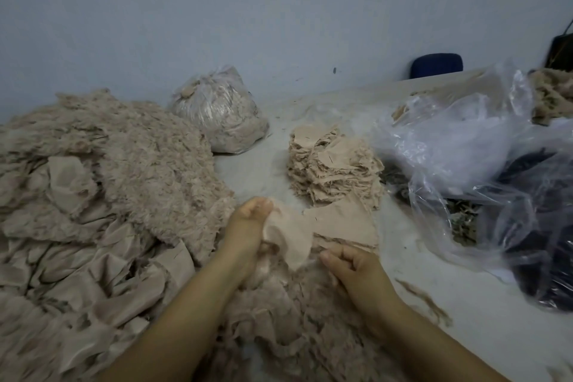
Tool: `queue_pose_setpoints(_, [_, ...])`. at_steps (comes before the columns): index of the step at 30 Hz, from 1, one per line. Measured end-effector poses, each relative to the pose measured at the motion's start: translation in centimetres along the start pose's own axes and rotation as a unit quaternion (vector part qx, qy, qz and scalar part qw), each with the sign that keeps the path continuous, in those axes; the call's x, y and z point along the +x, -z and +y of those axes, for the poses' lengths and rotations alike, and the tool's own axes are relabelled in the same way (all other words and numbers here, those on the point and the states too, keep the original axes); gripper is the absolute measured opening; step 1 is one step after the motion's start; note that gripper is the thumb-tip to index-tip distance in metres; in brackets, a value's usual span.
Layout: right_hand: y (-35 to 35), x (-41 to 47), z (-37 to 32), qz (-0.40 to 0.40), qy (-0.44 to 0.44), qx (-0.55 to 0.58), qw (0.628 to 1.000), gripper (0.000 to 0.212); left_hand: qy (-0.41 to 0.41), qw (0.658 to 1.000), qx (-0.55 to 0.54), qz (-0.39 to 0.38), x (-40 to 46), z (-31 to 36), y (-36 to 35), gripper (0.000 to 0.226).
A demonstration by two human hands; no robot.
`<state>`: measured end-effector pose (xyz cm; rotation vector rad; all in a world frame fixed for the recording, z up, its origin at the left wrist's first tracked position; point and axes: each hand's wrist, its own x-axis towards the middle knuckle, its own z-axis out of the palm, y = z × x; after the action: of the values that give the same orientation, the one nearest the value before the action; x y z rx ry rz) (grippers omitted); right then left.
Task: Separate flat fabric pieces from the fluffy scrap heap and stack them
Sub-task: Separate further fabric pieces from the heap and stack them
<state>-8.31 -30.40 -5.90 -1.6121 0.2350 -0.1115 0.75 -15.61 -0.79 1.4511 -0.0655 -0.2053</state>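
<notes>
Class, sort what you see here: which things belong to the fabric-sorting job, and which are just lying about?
Part of the job: fluffy scrap heap; flat fabric piece held by the left hand; right hand; stack of flat pieces.
Lying about: tied plastic bag; loose clear plastic bags; blue chair back.

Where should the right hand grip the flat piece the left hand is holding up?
Probably the loose lower corner of the flat piece, coming from the right. The left hand pinches its upper left edge, and that corner hangs free just above the right hand.
</notes>
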Motion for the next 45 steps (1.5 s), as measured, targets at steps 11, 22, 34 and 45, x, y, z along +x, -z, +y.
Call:
queue_pose_setpoints(11, [-1.5,1.5,-2.7,-0.029,-0.045,0.370,0.928,0.043,-0.038,0.985,0.050,-0.161,0.1,1.1,-2.3,0.019])
queue_pose_setpoints(22, [5.1,8.4,-2.7,0.215,0.038,-0.278,0.935,0.024,-0.065,0.907,0.399,-0.119,4.5,-1.1,-2.0,0.015])
queue_pose_setpoints(34, [-4.5,-1.1,1.6,-0.192,0.242,-0.282,0.908,0.038,-0.134,0.794,0.495,-0.327,-3.1,-1.3,9.8,0.014])
queue_pose_setpoints(45, [-0.1,-1.6,0.5,-0.037,0.139,-0.269,0.952,0.029,-0.173,0.937,0.225,-0.203,-1.8,-2.6,3.0,0.019])
